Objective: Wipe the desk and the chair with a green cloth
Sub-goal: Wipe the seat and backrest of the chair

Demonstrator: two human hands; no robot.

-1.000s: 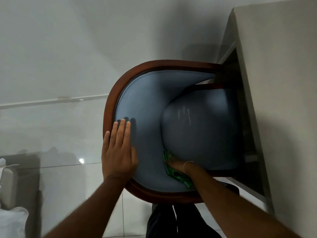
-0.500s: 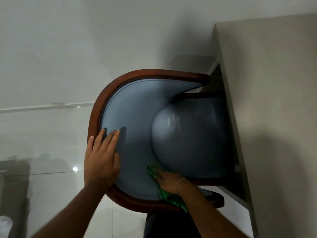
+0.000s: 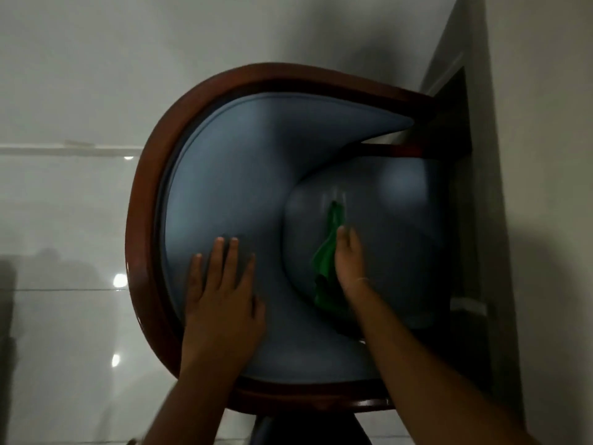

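Note:
A chair (image 3: pixel 224 175) with blue-grey upholstery and a curved dark-red wooden frame fills the middle of the view, seen from above. My left hand (image 3: pixel 221 290) lies flat with spread fingers on the padded backrest near the wooden rim. My right hand (image 3: pixel 349 261) presses the green cloth (image 3: pixel 325 264) onto the rounded seat cushion. The cloth is bunched and stretches out past my fingertips and back along my wrist. The beige desk (image 3: pixel 542 187) runs down the right side, and the chair's front is tucked under it.
A glossy pale tiled floor (image 3: pixel 64 236) with light reflections lies to the left and behind the chair. The desk's dark underside (image 3: pixel 459 130) meets the chair's armrest ends. My dark trouser legs (image 3: pixel 308 428) show at the bottom edge.
My right hand has carried the cloth from the seam at the near edge of the seat up onto the middle of the cushion. My left hand stays on the backrest. The view has moved closer.

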